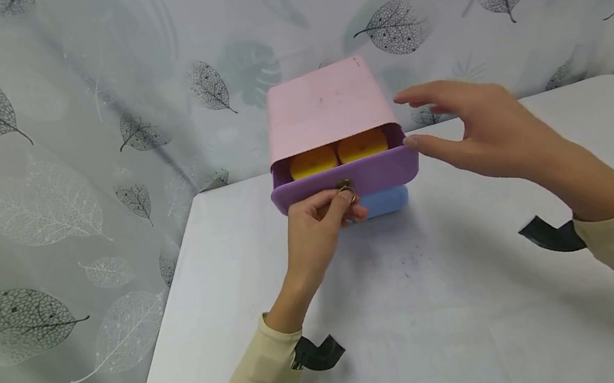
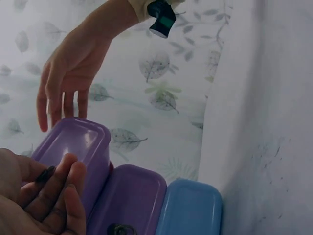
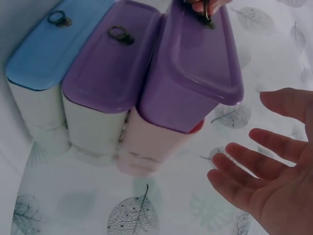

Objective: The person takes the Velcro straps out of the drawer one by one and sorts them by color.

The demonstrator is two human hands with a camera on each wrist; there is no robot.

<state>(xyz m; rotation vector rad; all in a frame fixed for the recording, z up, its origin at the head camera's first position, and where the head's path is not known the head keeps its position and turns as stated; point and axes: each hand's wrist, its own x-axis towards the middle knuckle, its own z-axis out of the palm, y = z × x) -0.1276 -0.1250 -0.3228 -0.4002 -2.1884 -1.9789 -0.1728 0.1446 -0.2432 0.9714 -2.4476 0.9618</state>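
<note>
A small stack of drawers has a pink top casing (image 1: 324, 107). Its top purple drawer (image 1: 383, 171) stands partly pulled out, with two yellow round-topped things (image 1: 362, 144) inside. My left hand (image 1: 315, 229) pinches the ring pull (image 1: 346, 194) on that drawer's front between thumb and finger. My right hand (image 1: 481, 128) is beside the stack's right side, thumb tip right at the drawer's corner, its fingers spread and holding nothing. Below the top drawer, a second purple drawer (image 3: 110, 63) and a blue drawer (image 3: 54, 49) sit closed, each with its own ring pull, in the right wrist view.
The stack stands toward the back of a white-covered table (image 1: 450, 328), close to a leaf-patterned curtain (image 1: 295, 23). Small dark marks (image 1: 411, 262) dot the cloth in front of it. Black straps (image 1: 551, 235) hang at both sleeves.
</note>
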